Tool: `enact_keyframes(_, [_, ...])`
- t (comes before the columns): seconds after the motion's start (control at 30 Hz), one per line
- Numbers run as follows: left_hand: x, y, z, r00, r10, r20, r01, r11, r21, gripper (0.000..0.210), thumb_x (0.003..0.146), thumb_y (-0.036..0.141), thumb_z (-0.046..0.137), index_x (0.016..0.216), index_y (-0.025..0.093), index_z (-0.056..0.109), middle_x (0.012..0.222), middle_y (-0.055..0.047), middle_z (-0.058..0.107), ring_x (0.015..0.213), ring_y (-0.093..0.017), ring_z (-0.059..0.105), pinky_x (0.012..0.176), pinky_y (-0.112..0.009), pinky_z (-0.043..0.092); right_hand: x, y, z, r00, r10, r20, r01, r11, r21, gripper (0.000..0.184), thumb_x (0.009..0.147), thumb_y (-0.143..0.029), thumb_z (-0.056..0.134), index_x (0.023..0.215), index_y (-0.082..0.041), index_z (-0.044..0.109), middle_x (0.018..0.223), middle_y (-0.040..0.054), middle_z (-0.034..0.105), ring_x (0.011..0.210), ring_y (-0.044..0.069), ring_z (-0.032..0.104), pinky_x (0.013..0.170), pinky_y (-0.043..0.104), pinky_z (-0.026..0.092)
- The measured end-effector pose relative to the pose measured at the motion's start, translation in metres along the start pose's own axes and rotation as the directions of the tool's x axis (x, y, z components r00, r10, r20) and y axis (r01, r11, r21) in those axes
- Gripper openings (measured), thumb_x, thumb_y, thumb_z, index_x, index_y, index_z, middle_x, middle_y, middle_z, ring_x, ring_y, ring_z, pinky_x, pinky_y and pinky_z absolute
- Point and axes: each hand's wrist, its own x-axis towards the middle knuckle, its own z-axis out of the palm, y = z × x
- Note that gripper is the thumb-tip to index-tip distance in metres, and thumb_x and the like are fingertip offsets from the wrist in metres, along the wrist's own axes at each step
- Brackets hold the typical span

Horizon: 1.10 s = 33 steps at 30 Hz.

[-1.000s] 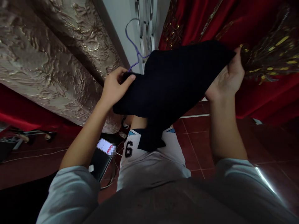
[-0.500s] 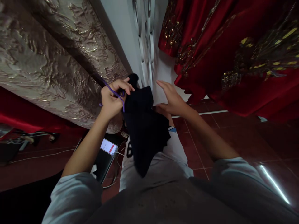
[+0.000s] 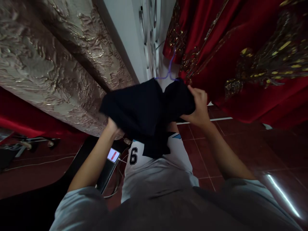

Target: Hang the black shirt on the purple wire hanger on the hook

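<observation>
A dark navy garment hangs spread out in front of me, above my lap. Out of its top rises a purple hanger, whose hook points away from me. My right hand grips the garment's right edge, thumb below and fingers along the far side. At the left edge, my left hand reaches under the cloth; only its wrist side shows and the fingers are hidden. The garment's lower part drapes down over my white shorts.
Beige embossed curtains hang close on the left. On the right is red fabric with gold decoration, and ahead a white scrollwork panel. A lit phone with a cable lies on a black surface at lower left. The floor has dark red tiles.
The purple hanger has gone from my left hand to the garment's top. The garment has turned and spread sideways. My right hand, empty before, has taken hold of its right edge.
</observation>
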Motion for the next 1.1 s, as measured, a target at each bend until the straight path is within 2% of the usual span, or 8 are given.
enact_keyframes(0.17, [-0.006, -0.021, -0.003, 0.994, -0.058, 0.096, 0.072, 0.987, -0.141, 0.086, 0.080, 0.094, 0.044, 0.119, 0.022, 0.072, 0.137, -0.014, 0.068, 0.148, -0.032, 0.048, 0.122, -0.045, 0.043, 0.038, -0.001, -0.024, 0.997, 0.060, 0.043, -0.054, 0.991, -0.123, 0.109, 0.068, -0.042, 0.081, 0.163, -0.028, 0.029, 0.146, 0.0167, 0.042, 0.134, 0.045, 0.042, 0.110, 0.070, 0.034])
enact_keyframes(0.33, [-0.009, -0.044, 0.007, 0.988, -0.018, -0.155, 0.014, 1.000, -0.026, 0.057, 0.078, 0.047, 0.086, 0.127, 0.026, 0.066, 0.144, -0.008, 0.064, 0.144, -0.026, 0.053, 0.124, -0.040, 0.040, 0.064, -0.023, -0.030, 0.980, -0.069, 0.189, 0.086, 0.993, -0.083, 0.103, 0.068, -0.035, 0.079, 0.161, -0.030, 0.034, 0.150, 0.0144, 0.042, 0.136, 0.048, 0.041, 0.112, 0.071, 0.033])
enact_keyframes(0.5, [-0.027, -0.070, 0.014, 0.954, -0.015, -0.301, -0.003, 0.998, -0.061, 0.040, 0.080, 0.026, 0.079, 0.119, 0.022, 0.070, 0.138, -0.007, 0.069, 0.135, -0.023, 0.061, 0.123, -0.035, 0.040, 0.042, -0.034, -0.038, 0.986, -0.086, 0.142, 0.097, 0.993, -0.071, 0.083, 0.075, -0.044, 0.073, 0.153, -0.035, 0.046, 0.157, 0.0082, 0.041, 0.145, 0.047, 0.034, 0.117, 0.071, 0.028])
enact_keyframes(0.6, [-0.043, -0.079, 0.027, 0.932, -0.122, -0.342, 0.072, 0.985, -0.155, 0.036, 0.082, 0.023, 0.075, 0.117, 0.022, 0.069, 0.135, -0.006, 0.071, 0.128, -0.023, 0.066, 0.119, -0.036, 0.047, 0.011, -0.050, -0.006, 0.995, 0.060, -0.085, -0.058, 0.998, 0.033, 0.066, 0.080, -0.051, 0.069, 0.142, -0.032, 0.053, 0.150, 0.0094, 0.049, 0.144, 0.041, 0.039, 0.116, 0.064, 0.035])
enact_keyframes(0.7, [-0.058, -0.078, 0.042, 0.907, -0.227, -0.354, 0.154, 0.963, -0.223, 0.036, 0.083, 0.026, 0.074, 0.118, 0.024, 0.068, 0.131, -0.004, 0.073, 0.124, -0.022, 0.068, 0.113, -0.036, 0.052, -0.024, -0.072, 0.057, 0.878, 0.424, -0.221, -0.334, 0.875, 0.351, 0.046, 0.083, -0.051, 0.069, 0.118, -0.023, 0.058, 0.117, 0.0114, 0.064, 0.110, 0.027, 0.062, 0.097, 0.044, 0.052])
enact_keyframes(0.87, [-0.069, -0.065, 0.044, 0.899, -0.274, -0.343, 0.191, 0.948, -0.256, 0.037, 0.082, 0.026, 0.075, 0.118, 0.025, 0.069, 0.126, -0.003, 0.075, 0.124, -0.024, 0.068, 0.110, -0.036, 0.055, -0.063, -0.088, 0.124, 0.705, 0.554, 0.443, -0.705, 0.474, 0.528, 0.036, 0.081, -0.053, 0.065, 0.090, -0.018, 0.063, 0.087, 0.0071, 0.070, 0.084, 0.022, 0.063, 0.075, 0.032, 0.050])
enact_keyframes(1.0, [-0.066, -0.063, 0.034, 0.898, -0.215, -0.383, 0.132, 0.964, -0.232, 0.038, 0.084, 0.033, 0.076, 0.120, 0.025, 0.065, 0.131, -0.006, 0.072, 0.132, -0.025, 0.063, 0.116, -0.038, 0.050, -0.069, -0.084, 0.114, 0.651, 0.445, 0.615, -0.758, 0.422, 0.498, 0.050, 0.088, -0.057, 0.057, 0.055, -0.019, 0.059, 0.060, 0.0052, 0.064, 0.066, 0.019, 0.061, 0.062, 0.029, 0.044])
enact_keyframes(1.1, [-0.071, -0.073, 0.033, 0.865, 0.067, -0.498, -0.078, 0.997, -0.001, 0.044, 0.090, 0.037, 0.070, 0.130, 0.028, 0.055, 0.142, -0.006, 0.061, 0.141, -0.022, 0.054, 0.122, -0.038, 0.042, -0.068, -0.087, 0.102, 0.607, 0.424, 0.672, -0.795, 0.322, 0.515, 0.058, 0.087, -0.062, 0.059, 0.047, -0.019, 0.056, 0.057, 0.0074, 0.065, 0.057, 0.016, 0.059, 0.056, 0.028, 0.041])
